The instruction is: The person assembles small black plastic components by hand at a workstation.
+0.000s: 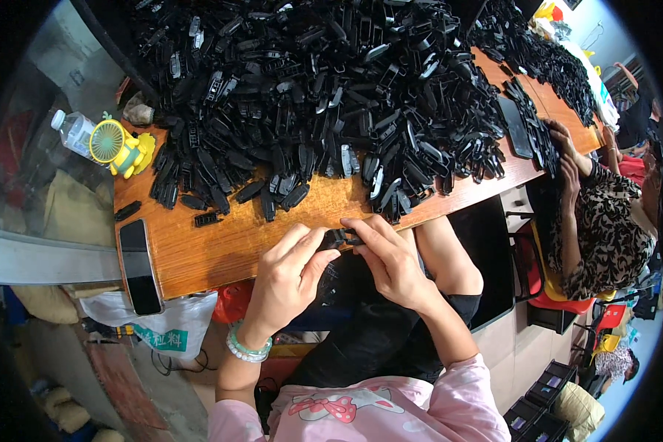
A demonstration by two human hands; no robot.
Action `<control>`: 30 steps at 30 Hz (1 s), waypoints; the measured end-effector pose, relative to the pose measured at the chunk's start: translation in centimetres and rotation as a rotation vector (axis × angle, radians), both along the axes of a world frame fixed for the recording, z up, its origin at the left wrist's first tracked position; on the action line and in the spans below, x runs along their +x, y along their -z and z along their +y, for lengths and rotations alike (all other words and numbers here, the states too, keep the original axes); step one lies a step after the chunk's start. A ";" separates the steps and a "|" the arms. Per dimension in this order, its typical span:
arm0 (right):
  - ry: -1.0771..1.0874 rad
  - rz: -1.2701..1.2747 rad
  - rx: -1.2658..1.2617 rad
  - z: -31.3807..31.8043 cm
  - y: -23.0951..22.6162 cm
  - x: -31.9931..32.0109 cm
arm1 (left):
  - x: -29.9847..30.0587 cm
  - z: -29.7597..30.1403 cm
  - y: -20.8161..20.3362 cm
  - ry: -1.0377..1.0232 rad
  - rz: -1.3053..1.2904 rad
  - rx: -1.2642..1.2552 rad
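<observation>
Seen from the head camera, a worker in a pink shirt gripped a small black plastic part (334, 239) at the near edge of a wooden table (206, 258). The left hand (281, 283) pinched its left end between thumb and fingers; the right hand (392, 261) closed thumb and fingers on the other end. Whether it was one piece or two joined could not be told.

A slip under pressure from either thumb could have sent the part over the edge toward the worker's lap. A reach into the heaped black parts (272, 96) could have dragged loose ones along, since they lay tangled. A phone (141, 267) lay along the left edge near the corner, where a stray elbow might have knocked it off.

Bare wood stretched left of the hands, between phone and heap; to the right, the pile crowded close to the edge, narrowing the room.
</observation>
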State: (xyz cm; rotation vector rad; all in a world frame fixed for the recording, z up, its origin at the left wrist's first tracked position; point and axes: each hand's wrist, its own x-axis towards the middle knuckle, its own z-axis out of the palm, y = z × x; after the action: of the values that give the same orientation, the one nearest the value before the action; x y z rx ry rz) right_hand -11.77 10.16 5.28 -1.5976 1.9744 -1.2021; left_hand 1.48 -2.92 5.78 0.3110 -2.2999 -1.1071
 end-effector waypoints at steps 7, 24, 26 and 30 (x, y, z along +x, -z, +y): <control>0.027 0.059 -0.108 -0.2 0.8 1.0 | -0.2 0.3 0.2 -0.018 0.019 0.034; 0.085 -0.226 -0.170 0.2 1.2 1.4 | 1.2 0.7 1.5 0.106 -0.027 0.902; 0.055 -0.296 -0.113 0.2 1.5 0.9 | 1.5 -1.6 2.7 0.168 -0.024 0.770; -0.148 -0.177 0.086 -0.3 0.5 0.0 | 0.2 -3.6 3.5 -0.063 0.032 0.317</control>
State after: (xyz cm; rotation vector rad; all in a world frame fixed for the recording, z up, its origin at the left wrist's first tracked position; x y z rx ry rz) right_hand -11.78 9.89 4.75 -1.5099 1.7422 -1.1428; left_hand 1.73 -6.54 2.26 0.4793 -2.0679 -1.4338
